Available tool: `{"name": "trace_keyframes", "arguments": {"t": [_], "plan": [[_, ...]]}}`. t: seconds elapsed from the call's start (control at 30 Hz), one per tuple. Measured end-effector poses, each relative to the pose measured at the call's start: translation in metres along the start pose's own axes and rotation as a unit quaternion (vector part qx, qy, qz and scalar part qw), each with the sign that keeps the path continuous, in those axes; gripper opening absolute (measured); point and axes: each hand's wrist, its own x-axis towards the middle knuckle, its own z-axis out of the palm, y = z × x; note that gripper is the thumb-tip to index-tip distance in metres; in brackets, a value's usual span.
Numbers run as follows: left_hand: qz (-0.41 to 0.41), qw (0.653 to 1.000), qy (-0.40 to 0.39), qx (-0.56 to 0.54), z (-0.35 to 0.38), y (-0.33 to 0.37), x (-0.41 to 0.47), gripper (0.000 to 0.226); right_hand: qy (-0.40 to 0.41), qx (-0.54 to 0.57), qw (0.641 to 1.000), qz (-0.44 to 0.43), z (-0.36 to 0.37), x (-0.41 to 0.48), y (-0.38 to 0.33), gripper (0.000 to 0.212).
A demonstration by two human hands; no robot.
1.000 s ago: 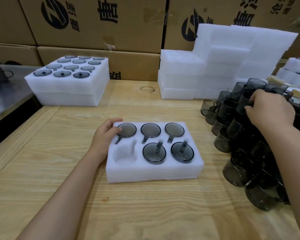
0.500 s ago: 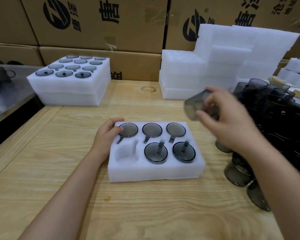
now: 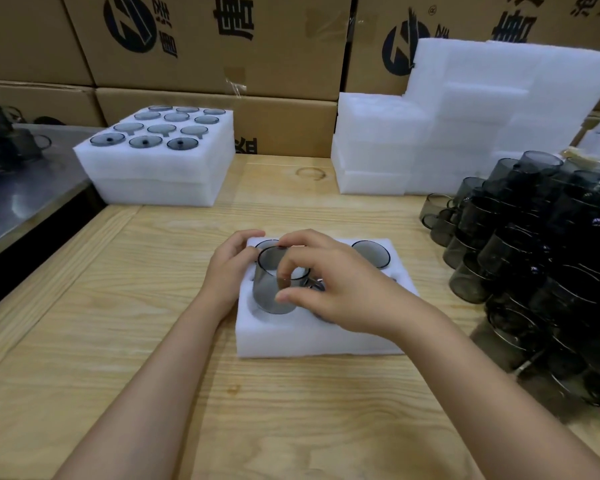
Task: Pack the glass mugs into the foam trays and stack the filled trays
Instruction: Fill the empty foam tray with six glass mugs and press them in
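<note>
A white foam tray (image 3: 312, 337) lies in the middle of the wooden table, with several smoky glass mugs set bottom-up in its holes. My right hand (image 3: 340, 289) pinches the rim of a smoky glass mug (image 3: 272, 289), mouth up, partly down in the tray's front left hole. My left hand (image 3: 231, 268) rests against the tray's left edge, fingers curled over the top corner. A heap of loose smoky mugs (image 3: 541, 258) stands at the right.
Filled foam trays (image 3: 156, 168) are stacked at the back left. Empty foam trays (image 3: 430, 133) pile up at the back, in front of cardboard boxes (image 3: 222, 46). A metal surface (image 3: 18, 188) adjoins the table on the left.
My right hand took a mug from the heap at the right and carried it left to the tray's front left hole. My left hand stayed at the tray's edge.
</note>
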Motion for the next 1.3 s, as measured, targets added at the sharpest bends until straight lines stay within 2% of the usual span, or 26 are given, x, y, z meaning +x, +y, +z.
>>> {"name": "trace_keyframes", "arguments": {"t": [0.1,0.17,0.23,0.33,0.37,0.53,0.73,0.93,1.03,1.1,1.17,1.3], "plan": [[0.012,1.000,-0.004,0.016,-0.002,-0.002,0.001,0.027,-0.040,0.002,0.999,-0.023,0.002,0.005,-0.004,0.021],[0.018,0.999,-0.001,0.029,-0.004,-0.004,0.002,0.025,-0.057,-0.005,0.997,-0.043,0.000,0.008,-0.007,0.038],[0.027,0.998,0.003,0.055,-0.003,-0.007,0.005,0.015,-0.066,-0.059,0.995,-0.055,-0.003,0.013,-0.006,0.056],[0.033,0.996,0.016,0.080,-0.001,-0.007,0.007,0.017,-0.115,-0.071,0.990,-0.045,-0.010,0.020,-0.008,0.068],[0.031,0.997,0.010,0.071,-0.001,-0.006,0.006,0.014,-0.138,-0.058,0.988,-0.046,-0.012,0.022,-0.009,0.070],[0.012,1.000,-0.004,0.006,-0.004,-0.004,0.002,0.037,-0.199,-0.031,0.979,-0.036,-0.023,0.027,-0.012,0.068],[-0.008,1.000,-0.010,-0.001,-0.001,0.000,0.001,0.032,-0.254,-0.018,0.967,-0.016,-0.025,0.033,-0.014,0.064],[-0.002,1.000,-0.016,0.000,-0.001,0.006,-0.003,0.022,-0.245,-0.051,0.968,0.006,-0.012,0.043,-0.013,0.062],[-0.008,1.000,-0.018,0.005,0.000,0.008,-0.004,0.030,-0.225,-0.074,0.971,-0.017,-0.002,0.040,-0.010,0.058],[-0.017,1.000,-0.013,0.004,0.000,0.009,-0.004,0.037,-0.196,-0.070,0.978,-0.025,0.003,0.036,-0.007,0.061],[-0.014,1.000,-0.006,0.017,0.001,0.008,-0.004,0.027,-0.161,-0.069,0.984,-0.033,0.007,0.032,-0.004,0.066],[-0.018,1.000,0.005,0.013,0.001,0.003,-0.002,0.026,-0.077,-0.113,0.988,-0.079,0.025,0.017,-0.001,0.066]]}}
